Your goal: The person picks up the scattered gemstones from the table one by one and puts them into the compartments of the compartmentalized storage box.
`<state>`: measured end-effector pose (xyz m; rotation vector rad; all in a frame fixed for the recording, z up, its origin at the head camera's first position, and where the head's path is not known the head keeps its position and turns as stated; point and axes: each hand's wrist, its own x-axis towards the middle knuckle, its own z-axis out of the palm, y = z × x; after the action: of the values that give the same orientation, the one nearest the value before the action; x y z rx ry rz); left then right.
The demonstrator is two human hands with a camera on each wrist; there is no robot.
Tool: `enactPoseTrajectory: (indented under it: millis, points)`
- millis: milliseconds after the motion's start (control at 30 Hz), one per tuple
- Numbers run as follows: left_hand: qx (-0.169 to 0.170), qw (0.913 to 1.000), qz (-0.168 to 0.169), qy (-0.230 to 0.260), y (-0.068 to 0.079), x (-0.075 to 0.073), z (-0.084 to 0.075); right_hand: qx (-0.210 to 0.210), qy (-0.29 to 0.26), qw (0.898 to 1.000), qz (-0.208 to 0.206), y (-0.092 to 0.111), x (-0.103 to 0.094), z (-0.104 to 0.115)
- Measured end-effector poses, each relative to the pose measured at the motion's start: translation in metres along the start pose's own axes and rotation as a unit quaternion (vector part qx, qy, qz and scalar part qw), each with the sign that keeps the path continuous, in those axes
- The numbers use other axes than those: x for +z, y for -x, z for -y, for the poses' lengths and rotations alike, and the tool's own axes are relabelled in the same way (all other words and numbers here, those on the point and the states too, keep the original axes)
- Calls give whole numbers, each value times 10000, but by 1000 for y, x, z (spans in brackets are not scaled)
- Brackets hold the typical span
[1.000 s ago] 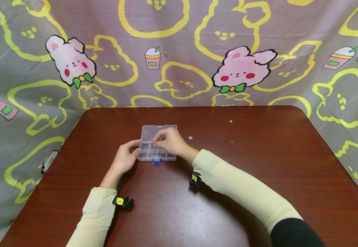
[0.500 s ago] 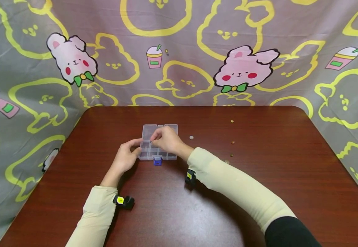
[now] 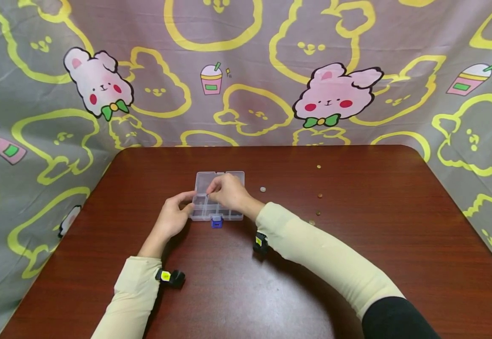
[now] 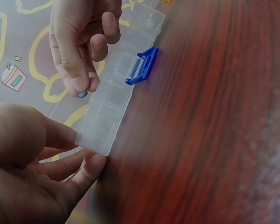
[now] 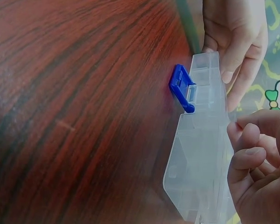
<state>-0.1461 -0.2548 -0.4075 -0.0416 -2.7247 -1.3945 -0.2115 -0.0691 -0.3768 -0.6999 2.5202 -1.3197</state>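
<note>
A clear plastic compartment box [image 3: 198, 213] lies on the table with its lid [image 3: 203, 179] raised at the back and its blue latch [image 3: 216, 222] folded down at the front. My left hand [image 3: 173, 217] holds the box's left end, thumb at the front corner and fingers at the side. Over the rear left compartments, my right hand [image 3: 230, 192] pinches a small shiny grey-blue round piece [image 4: 82, 94] between thumb and forefinger. From the right wrist view the right fingertips [image 5: 237, 128] appear close over the box, and the piece is mostly hidden.
Right of the box sits a small whitish round piece [image 3: 262, 189]. Farther right, several tiny pieces lie in a loose column, among them a yellowish one [image 3: 318, 166] and a brown one [image 3: 319, 195]. A patterned cloth [image 3: 254, 70] hangs behind the brown table [image 3: 377, 212].
My right hand has moved a little left over the box, most of it in the first half second, still pinching the small piece. The left hand keeps its hold on the box's end.
</note>
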Motion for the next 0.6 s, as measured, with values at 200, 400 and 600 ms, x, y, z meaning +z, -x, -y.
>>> enactPoseTrajectory:
  millis: [200,400,600]
  points:
    - [0,10000,-3,-54,1,0,0,-67,94,9999,-21,0,0,-1]
    - [-12,10000,-2,-64,1,0,0,-145,142,9998,-46,0,-1,0]
    - [-40,10000,7,-75,1,0,0,-141,70,9999,14,3,-4,1]
